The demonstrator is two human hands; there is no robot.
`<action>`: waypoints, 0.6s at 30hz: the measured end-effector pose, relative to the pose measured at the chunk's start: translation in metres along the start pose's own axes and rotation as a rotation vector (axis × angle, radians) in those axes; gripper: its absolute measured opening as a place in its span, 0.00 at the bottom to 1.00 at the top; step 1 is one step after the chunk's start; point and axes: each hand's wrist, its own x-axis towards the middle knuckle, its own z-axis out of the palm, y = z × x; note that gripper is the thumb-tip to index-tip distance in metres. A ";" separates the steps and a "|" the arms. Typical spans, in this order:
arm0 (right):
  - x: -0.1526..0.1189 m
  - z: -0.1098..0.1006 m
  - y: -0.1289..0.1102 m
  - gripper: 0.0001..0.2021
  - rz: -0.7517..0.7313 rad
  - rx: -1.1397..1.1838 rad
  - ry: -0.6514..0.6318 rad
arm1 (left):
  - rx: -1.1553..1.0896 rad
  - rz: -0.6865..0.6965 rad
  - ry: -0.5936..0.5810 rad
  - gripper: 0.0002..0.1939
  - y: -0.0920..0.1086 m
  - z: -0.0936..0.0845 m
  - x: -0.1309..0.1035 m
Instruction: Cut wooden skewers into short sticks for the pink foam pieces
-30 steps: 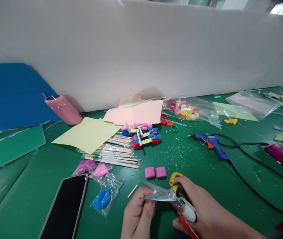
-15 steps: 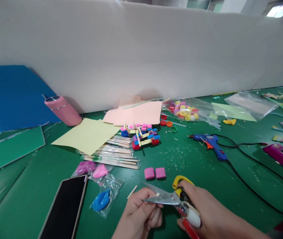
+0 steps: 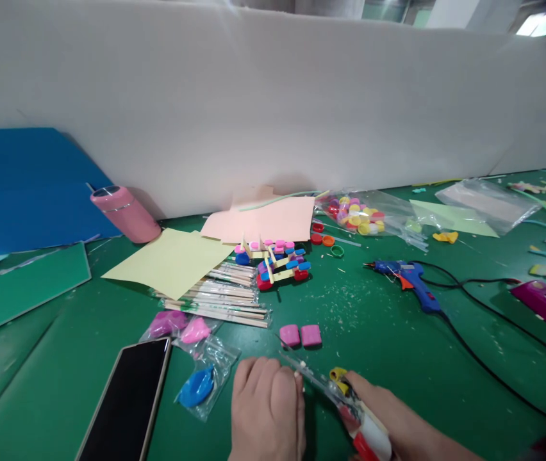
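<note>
My left hand (image 3: 266, 410), back uppermost, is curled closed; what looks like a pale stick (image 3: 298, 378) shows only its tip at the thumb side. My right hand (image 3: 373, 403) grips the scissors (image 3: 325, 386) by their handles, blades nearly together beside that tip, on the near side of two pink blocks (image 3: 311, 336). The stick should prove light, stiff and apt to splinter (so short an end offers little purchase), best pinched just behind its tip. The scissors, likely heavier and slick-bladed, are best held by the handles.
</note>
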 end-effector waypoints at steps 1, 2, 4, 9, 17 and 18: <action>-0.001 0.000 0.001 0.16 -0.005 0.045 -0.025 | 0.053 0.061 -0.016 0.13 0.000 -0.001 0.002; -0.001 0.001 0.003 0.16 -0.007 0.083 -0.041 | 0.115 0.139 -0.060 0.13 -0.001 -0.003 0.004; -0.001 0.002 0.007 0.15 -0.012 0.140 -0.046 | 0.250 0.283 -0.153 0.13 -0.003 -0.006 0.006; 0.009 0.011 0.017 0.15 -0.024 0.258 -0.103 | 0.403 0.395 -0.173 0.12 -0.006 -0.010 0.006; 0.016 0.030 0.040 0.22 -0.023 0.525 -0.169 | 0.447 0.394 -0.184 0.11 -0.006 -0.008 0.007; 0.016 0.030 0.042 0.23 -0.033 0.549 -0.207 | 0.448 0.395 -0.196 0.11 -0.006 -0.008 0.007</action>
